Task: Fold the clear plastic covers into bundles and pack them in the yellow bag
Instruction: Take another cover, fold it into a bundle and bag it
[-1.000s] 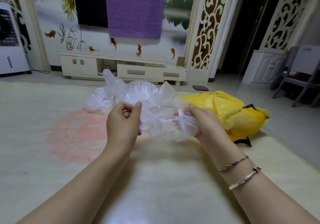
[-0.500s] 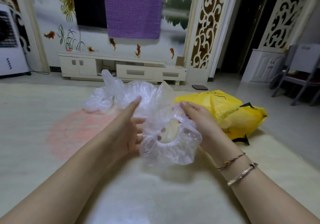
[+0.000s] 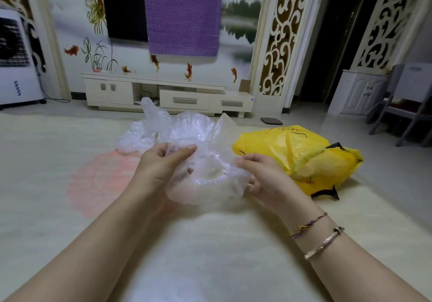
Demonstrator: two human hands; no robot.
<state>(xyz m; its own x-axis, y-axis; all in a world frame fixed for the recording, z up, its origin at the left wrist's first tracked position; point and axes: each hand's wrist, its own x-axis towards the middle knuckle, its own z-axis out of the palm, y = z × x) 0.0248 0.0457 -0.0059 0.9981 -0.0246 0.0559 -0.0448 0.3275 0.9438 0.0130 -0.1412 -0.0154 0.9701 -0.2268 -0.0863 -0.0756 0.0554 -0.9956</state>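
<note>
Clear crinkled plastic cover with an elastic rim hangs between both hands above the pale carpeted floor, seemingly held stretched so it can be folded. The left hand pinches its edge at 9 o'clock; the right hand curls round the rim at 3 o'clock. One loose heap of clear covers, count unreadable, lies at 12 o'clock. One crumpled yellow plastic bag waits at 2 o'clock, within easy reach for packing.

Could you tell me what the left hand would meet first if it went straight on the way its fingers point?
Probably the loose pile of clear plastic covers just beyond the left hand; depth is unclear.
</note>
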